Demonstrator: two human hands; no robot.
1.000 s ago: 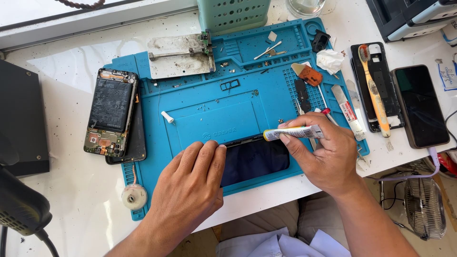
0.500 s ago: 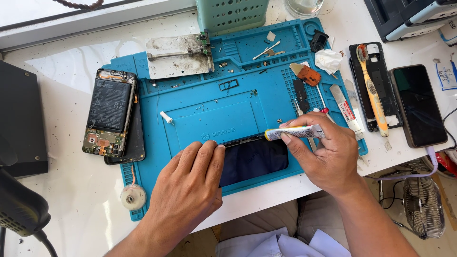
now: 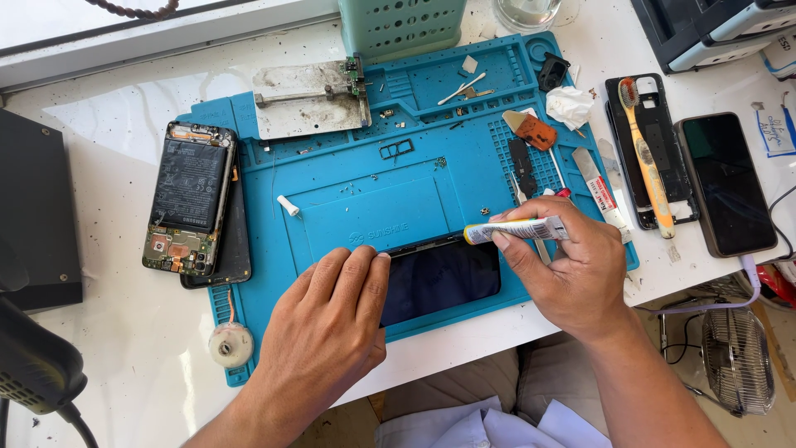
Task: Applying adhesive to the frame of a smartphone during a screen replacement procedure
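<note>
Left hand [image 3: 332, 319] lay flat, pinning phone screen [image 3: 439, 278] on blue mat [image 3: 365, 187]. Right hand [image 3: 572, 274] gripped glue tube [image 3: 516, 230], nozzle at screen's top edge. Risk: hard squeeze could smear glue onto glass; screen might slip.

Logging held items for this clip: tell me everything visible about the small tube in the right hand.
The small white squeeze tube with dark print looks like soft plastic or foil. It lies nearly level, its yellowish tip pointing left at the top right corner of the dark phone screen on the blue work mat. The right hand pinches it between thumb and fingers.
</note>
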